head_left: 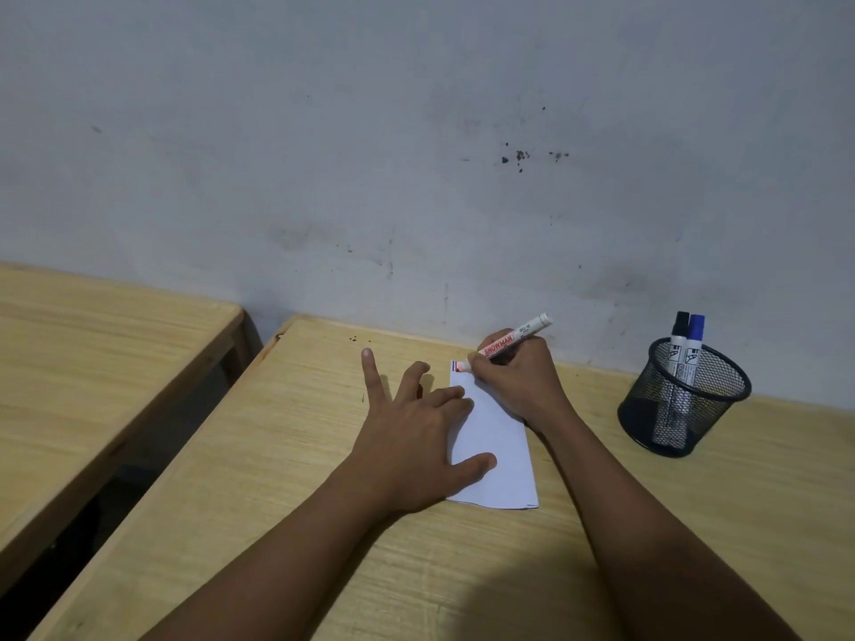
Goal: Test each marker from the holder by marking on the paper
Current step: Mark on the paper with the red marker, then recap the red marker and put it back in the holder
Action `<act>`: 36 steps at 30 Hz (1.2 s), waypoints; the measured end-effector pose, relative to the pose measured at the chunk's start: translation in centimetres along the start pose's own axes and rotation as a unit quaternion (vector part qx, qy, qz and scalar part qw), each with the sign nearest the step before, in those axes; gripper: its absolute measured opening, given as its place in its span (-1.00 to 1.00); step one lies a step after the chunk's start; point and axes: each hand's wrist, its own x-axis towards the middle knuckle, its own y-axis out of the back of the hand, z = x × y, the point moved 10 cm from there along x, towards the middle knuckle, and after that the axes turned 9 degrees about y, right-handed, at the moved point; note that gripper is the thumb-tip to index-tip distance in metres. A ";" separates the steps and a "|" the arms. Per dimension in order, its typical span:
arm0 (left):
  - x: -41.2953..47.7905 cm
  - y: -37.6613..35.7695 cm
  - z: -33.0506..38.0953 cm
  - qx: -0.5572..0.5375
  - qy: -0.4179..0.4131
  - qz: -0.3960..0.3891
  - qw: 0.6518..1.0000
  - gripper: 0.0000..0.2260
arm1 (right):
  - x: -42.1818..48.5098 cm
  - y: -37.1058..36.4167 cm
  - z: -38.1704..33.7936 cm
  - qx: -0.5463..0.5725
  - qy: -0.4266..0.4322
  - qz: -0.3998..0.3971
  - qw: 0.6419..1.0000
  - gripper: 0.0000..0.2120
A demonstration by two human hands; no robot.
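Observation:
A white folded paper (pixel 497 448) lies on the wooden desk (pixel 287 478). My left hand (pixel 412 437) rests flat on its left edge, fingers spread, and something small and red shows under the fingers. My right hand (pixel 518 379) grips a white marker with red lettering (pixel 513 337), its red tip touching the paper's top left corner beside short blue and red strokes. At the right stands a black mesh holder (pixel 684 400) with a black-capped marker (pixel 679 349) and a blue-capped marker (pixel 694 351) upright inside.
A grey stained wall (pixel 416 155) runs right behind the desk. A second wooden desk (pixel 92 363) stands at the left, with a dark gap between the two. Small dark specks lie near the desk's far edge.

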 end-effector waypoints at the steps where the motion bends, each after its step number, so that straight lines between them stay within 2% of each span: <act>1: 0.0 0.2 0.0 -0.002 -0.002 0.004 1.000 -0.30 | 0.0 0.2 -0.1 0.008 -0.005 0.008 1.000 -0.91; 6: -0.5 1.1 0.2 -0.018 -0.008 0.027 0.999 -0.33 | -1.1 3.2 -0.4 0.176 -0.030 0.132 0.975 -0.95; 9: -1.0 2.7 -0.2 -0.058 0.016 0.079 0.995 -0.39 | -2.3 5.0 -1.2 0.230 -0.020 0.194 0.953 -0.96; 12: -1.2 4.2 -3.2 -0.073 0.103 0.128 0.984 -0.49 | -3.3 6.0 -3.1 0.266 -0.003 0.200 0.943 -0.94; 16: -1.0 3.6 -5.2 -0.046 0.164 0.048 0.984 -0.72 | -4.8 7.8 -6.8 0.274 0.033 0.190 0.942 -0.92; 19: -1.1 5.3 -5.0 -0.105 0.181 0.052 0.976 -0.82 | -6.2 9.4 -9.3 0.267 0.053 0.187 0.944 -0.90; 21: -1.3 7.6 -5.2 -0.225 0.215 0.089 0.946 -0.89 | -7.1 10.0 -10.6 0.267 0.058 0.179 0.945 -0.89; 22: -1.6 9.0 -5.1 -0.327 0.232 0.101 0.911 -0.90 | -7.5 10.2 -11.2 0.275 0.056 0.174 0.944 -0.89; 24: -2.3 11.3 -3.8 -0.540 0.234 0.088 0.804 -0.93 | -8.3 10.5 -12.5 0.301 0.050 0.158 0.939 -0.92; 25: -2.6 12.3 -2.7 -0.607 0.225 0.072 0.759 -0.94 | -8.7 10.6 -13.3 0.313 0.051 0.153 0.936 -0.93; 26: -2.9 13.5 -1.6 -0.646 0.214 0.061 0.730 -0.93 | -9.1 10.9 -14.2 0.324 0.054 0.149 0.933 -0.90; 30: -4.0 16.7 1.2 -0.708 0.190 0.040 0.679 -0.88 | -10.6 12.6 -17.9 0.326 0.088 0.139 0.931 -0.85; 36: -5.0 19.7 4.9 -0.739 0.143 0.021 0.658 -0.88 | -12.9 15.3 -21.3 0.289 0.127 0.124 0.941 -0.89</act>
